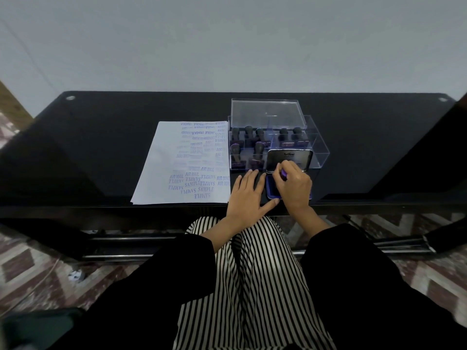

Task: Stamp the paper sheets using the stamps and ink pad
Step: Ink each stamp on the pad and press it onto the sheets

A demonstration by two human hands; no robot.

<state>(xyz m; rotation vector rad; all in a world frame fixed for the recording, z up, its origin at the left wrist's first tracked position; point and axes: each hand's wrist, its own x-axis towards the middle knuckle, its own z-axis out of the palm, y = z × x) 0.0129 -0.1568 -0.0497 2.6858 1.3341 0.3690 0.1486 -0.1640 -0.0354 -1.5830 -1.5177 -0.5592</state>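
Your bench (pixel 101 147) is smooth, glossy black and reflects like glass, while the paper sheet (pixel 161 168) on it is matt white. The stamp box (pixel 317 145) is clear, shiny plastic. The ink pad (pixel 272 190) has a glossy black lid (pixel 290 158) that looks like metal, and the striped cloth (pixel 252 286) over your lap is matt.

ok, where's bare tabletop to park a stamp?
Free: table left of the paper sheet; strip behind it to the far edge; right of the stamp box. Crowded: left hand, right hand with stamp and ink pad fill the near gap.
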